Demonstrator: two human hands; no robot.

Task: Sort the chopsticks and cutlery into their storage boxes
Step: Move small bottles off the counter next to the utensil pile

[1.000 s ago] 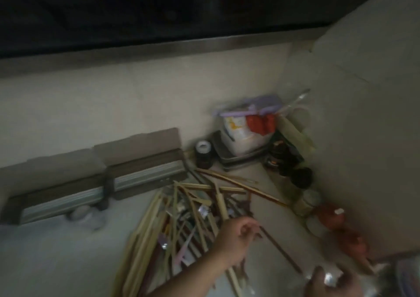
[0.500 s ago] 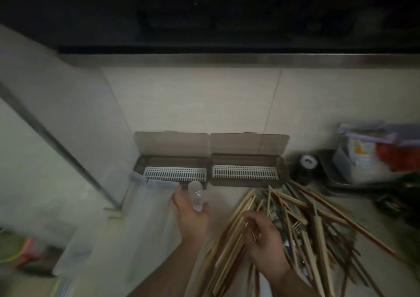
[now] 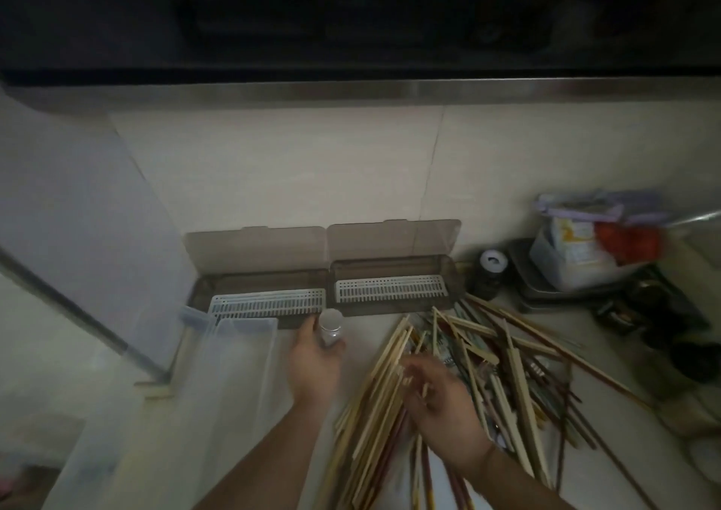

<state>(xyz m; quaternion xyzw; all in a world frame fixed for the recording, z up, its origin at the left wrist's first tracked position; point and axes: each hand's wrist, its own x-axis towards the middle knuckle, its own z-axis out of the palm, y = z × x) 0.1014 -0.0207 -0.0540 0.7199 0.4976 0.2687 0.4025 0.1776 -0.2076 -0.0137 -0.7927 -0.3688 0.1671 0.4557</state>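
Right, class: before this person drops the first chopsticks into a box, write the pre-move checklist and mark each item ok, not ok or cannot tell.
1. Both storage boxes have lids up: ok.
2. Box trays free of items: ok, only the white slotted racks show.
3. Right hand over the chopstick pile: ok.
4. Right hand actually grips a chopstick: cannot tell, blurred.
5. Left hand free: not ok, it holds a small clear jar.
6. Cutlery separated from chopsticks: not ok, mixed.

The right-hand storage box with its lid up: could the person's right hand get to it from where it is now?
Probably yes. The right hand hovers over the chopstick pile, and the right storage box lies open just beyond, nothing between.
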